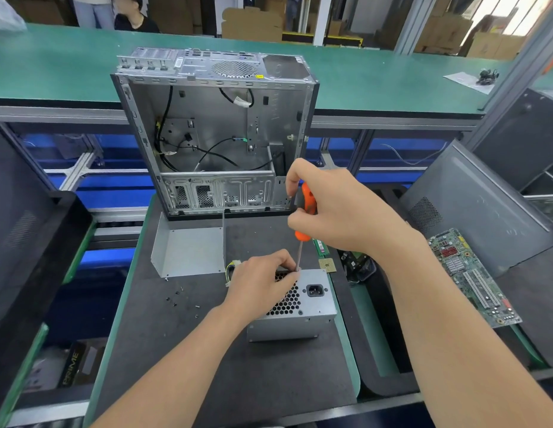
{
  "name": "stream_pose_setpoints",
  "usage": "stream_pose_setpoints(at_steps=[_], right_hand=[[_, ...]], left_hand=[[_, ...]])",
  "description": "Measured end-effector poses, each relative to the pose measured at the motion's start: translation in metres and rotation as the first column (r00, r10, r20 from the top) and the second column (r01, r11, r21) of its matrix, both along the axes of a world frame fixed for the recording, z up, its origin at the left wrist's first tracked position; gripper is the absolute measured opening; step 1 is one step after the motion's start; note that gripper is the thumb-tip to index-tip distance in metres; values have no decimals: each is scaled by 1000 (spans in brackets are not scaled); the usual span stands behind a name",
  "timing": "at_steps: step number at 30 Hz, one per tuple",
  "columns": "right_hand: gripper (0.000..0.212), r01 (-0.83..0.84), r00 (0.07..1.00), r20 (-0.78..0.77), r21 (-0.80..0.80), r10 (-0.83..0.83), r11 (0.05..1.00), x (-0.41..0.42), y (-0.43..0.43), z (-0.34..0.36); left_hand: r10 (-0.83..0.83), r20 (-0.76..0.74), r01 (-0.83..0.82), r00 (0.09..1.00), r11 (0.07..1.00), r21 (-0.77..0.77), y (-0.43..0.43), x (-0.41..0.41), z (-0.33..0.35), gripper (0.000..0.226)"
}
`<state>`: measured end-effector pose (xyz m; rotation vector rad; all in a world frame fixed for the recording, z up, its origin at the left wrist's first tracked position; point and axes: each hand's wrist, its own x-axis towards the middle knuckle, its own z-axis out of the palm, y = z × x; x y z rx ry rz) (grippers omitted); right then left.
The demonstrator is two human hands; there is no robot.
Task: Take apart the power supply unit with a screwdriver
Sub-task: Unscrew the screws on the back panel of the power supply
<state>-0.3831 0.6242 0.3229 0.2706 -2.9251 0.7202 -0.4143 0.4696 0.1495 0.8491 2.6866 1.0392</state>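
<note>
The power supply unit (303, 307) sits on the dark mat (207, 366), a little toward 5 o'clock from the centre of my view. Its right side is close to the mat's green-rimmed right edge. Open mat spreads from 6 to 8 o'clock of the unit, under my forearms, and that is the widest free room I see.

My left hand (259, 282) lies on the unit's top at its 11 o'clock corner, fingers curled over the far edge and gripping it. My right hand (334, 208) is above at 12 o'clock, fingers wrapped tight round the orange handle of the screwdriver (309, 208). Its thin shaft runs nearly straight down to the unit's far edge, just beside my left fingertips; the tip itself is hidden.

At 12 o'clock the open computer case (213, 134) stands upright at the mat's far edge, with loose black cables inside. A bent metal cover (188, 251) lies at 10 o'clock, just in front of the case. Small loose screws (182, 299) are scattered at 9 o'clock, near my left wrist. A processor chip (327, 265) and a green memory stick (321, 248) lie at 1 o'clock, just beside the unit. A motherboard (473, 276) rests at 3 o'clock, well apart, near a grey side panel (473, 205).

The unit is a grey sheet-metal box with a honeycomb grille and a black socket on top.
</note>
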Motion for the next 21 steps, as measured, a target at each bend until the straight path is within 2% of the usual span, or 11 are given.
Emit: stream_pose_setpoints(at_steps=[8, 14, 16, 18, 19, 21], right_hand=[[23, 33, 999, -42, 12, -32, 999, 0, 3, 2], [23, 70, 994, -91, 21, -68, 997, 2, 6, 3], [22, 82, 991, -103, 15, -80, 997, 2, 8, 3], [22, 84, 989, -122, 4, -83, 996, 3, 8, 3], [22, 81, 989, -127, -3, -81, 997, 3, 8, 3], [21, 67, 988, -135, -34, -71, 997, 1, 6, 3]], left_hand=[[-35, -69, 26, 997, 992, -125, 5, -2, 1, 13], [-34, -84, 14, 996, 974, -224, 14, -6, 6, 23], [6, 9, -4, 1000, 991, -135, 13, -10, 6, 19], [56, 159, -71, 986, 993, 93, 7, -15, 6, 13], [73, 199, -113, 977, 974, 195, 2, -17, 5, 11], [126, 198, -182, 972, 936, 301, -11, -25, 4, 10]])
